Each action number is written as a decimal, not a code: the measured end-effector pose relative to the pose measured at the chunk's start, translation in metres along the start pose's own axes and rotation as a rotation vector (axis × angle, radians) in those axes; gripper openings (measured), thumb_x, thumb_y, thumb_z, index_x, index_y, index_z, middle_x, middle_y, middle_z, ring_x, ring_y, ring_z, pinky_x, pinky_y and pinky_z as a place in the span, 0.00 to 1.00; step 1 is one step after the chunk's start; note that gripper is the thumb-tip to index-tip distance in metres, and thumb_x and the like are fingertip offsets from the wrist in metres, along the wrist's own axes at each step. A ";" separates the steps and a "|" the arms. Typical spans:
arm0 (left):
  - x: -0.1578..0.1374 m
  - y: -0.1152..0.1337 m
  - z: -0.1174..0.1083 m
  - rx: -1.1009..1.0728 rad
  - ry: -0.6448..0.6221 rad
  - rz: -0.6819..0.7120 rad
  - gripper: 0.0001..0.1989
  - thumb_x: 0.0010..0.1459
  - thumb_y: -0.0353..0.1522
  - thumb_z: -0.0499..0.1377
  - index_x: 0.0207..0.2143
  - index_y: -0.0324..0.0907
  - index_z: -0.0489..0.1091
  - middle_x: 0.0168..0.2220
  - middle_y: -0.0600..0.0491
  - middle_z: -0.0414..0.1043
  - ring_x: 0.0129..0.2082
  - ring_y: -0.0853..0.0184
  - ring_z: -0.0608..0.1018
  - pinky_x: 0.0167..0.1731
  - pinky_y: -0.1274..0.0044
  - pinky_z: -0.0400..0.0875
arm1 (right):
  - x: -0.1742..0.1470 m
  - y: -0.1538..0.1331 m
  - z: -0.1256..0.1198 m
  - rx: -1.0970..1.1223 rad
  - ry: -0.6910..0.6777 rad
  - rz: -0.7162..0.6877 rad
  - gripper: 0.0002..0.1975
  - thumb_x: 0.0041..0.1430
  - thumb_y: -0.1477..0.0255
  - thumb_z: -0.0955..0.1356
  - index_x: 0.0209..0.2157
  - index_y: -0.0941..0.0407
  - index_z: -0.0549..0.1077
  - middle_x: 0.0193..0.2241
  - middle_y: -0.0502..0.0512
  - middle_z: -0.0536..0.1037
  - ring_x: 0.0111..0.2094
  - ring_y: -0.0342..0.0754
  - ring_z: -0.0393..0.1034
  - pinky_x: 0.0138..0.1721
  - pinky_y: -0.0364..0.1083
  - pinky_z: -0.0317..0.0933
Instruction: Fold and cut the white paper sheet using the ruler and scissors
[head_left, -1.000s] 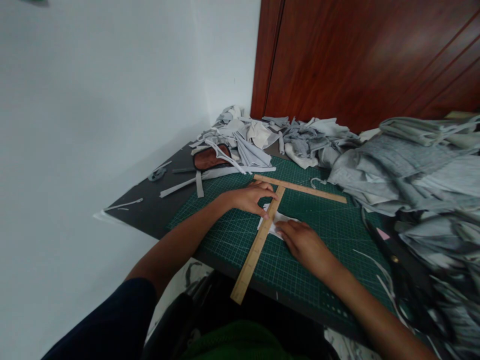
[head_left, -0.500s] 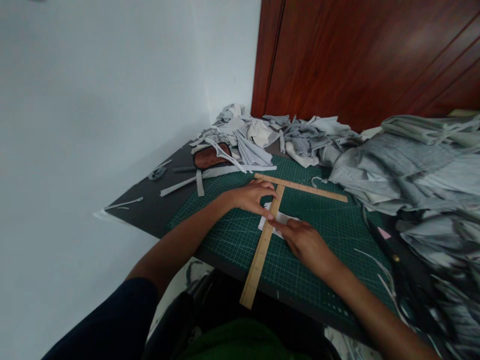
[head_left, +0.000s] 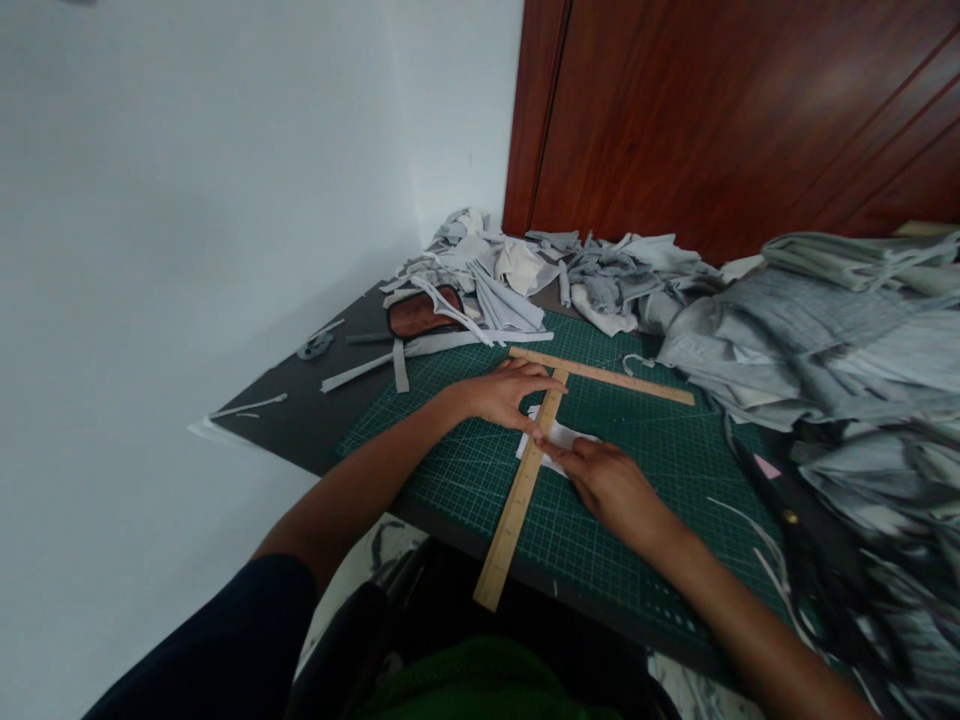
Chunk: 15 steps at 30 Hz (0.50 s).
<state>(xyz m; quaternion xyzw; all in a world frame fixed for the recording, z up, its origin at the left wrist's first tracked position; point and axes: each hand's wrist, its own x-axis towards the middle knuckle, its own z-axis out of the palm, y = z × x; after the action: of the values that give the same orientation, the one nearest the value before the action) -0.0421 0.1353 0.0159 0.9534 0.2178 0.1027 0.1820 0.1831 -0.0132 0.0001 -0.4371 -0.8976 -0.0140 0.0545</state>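
A long wooden ruler (head_left: 517, 500) crosses a small white fabric piece (head_left: 564, 437) on the green cutting mat (head_left: 457, 470). Its near end juts past the table edge. My left hand (head_left: 510, 395) holds the ruler down, forefinger at its far end and thumb lower down on its left side. From the right, my right hand (head_left: 609, 485) is closed at the fabric, its forefinger reaching to the ruler beside the left thumb. Its other fingers are bent and partly hidden. A second wooden ruler (head_left: 622, 377) lies crosswise just beyond the first.
Fabric scraps (head_left: 510, 270) and a brown pouch-like item (head_left: 424, 312) lie at the back. Grey fabric (head_left: 795, 330) is heaped on the right. Black scissors (head_left: 795, 540) and thin strips lie near my right forearm. A white wall (head_left: 225, 180) borders the left.
The ruler's near end has swung slightly to the left. My left forefinger now reaches further across its far end. The fabric piece and right hand have barely moved.
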 end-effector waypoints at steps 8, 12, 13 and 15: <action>-0.001 -0.005 0.002 -0.038 0.012 0.028 0.29 0.53 0.46 0.70 0.57 0.51 0.75 0.56 0.48 0.68 0.59 0.53 0.67 0.60 0.63 0.58 | 0.001 0.000 -0.001 -0.015 0.016 -0.011 0.31 0.67 0.79 0.62 0.70 0.49 0.62 0.32 0.55 0.76 0.32 0.51 0.71 0.38 0.47 0.64; -0.001 -0.006 0.001 -0.062 0.016 0.035 0.30 0.52 0.45 0.71 0.56 0.49 0.75 0.57 0.47 0.68 0.59 0.53 0.67 0.61 0.64 0.57 | 0.001 -0.002 -0.002 -0.034 0.004 -0.004 0.33 0.66 0.80 0.63 0.70 0.49 0.61 0.32 0.55 0.75 0.31 0.52 0.70 0.37 0.48 0.64; -0.001 -0.006 0.001 -0.068 0.016 0.036 0.30 0.52 0.45 0.71 0.56 0.48 0.75 0.56 0.47 0.68 0.59 0.53 0.67 0.61 0.64 0.57 | 0.002 -0.002 -0.002 -0.037 0.002 -0.001 0.34 0.65 0.81 0.62 0.70 0.49 0.61 0.32 0.56 0.75 0.32 0.52 0.71 0.37 0.48 0.64; -0.001 -0.007 0.001 -0.077 0.014 0.038 0.30 0.51 0.44 0.71 0.56 0.49 0.75 0.56 0.48 0.68 0.59 0.53 0.67 0.62 0.64 0.56 | 0.001 -0.002 -0.002 -0.038 0.000 -0.001 0.34 0.65 0.82 0.62 0.70 0.49 0.61 0.32 0.57 0.76 0.32 0.53 0.71 0.38 0.49 0.64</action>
<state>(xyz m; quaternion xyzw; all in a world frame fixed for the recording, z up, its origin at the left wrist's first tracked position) -0.0451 0.1402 0.0122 0.9489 0.1969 0.1212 0.2149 0.1807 -0.0135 0.0020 -0.4376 -0.8974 -0.0310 0.0460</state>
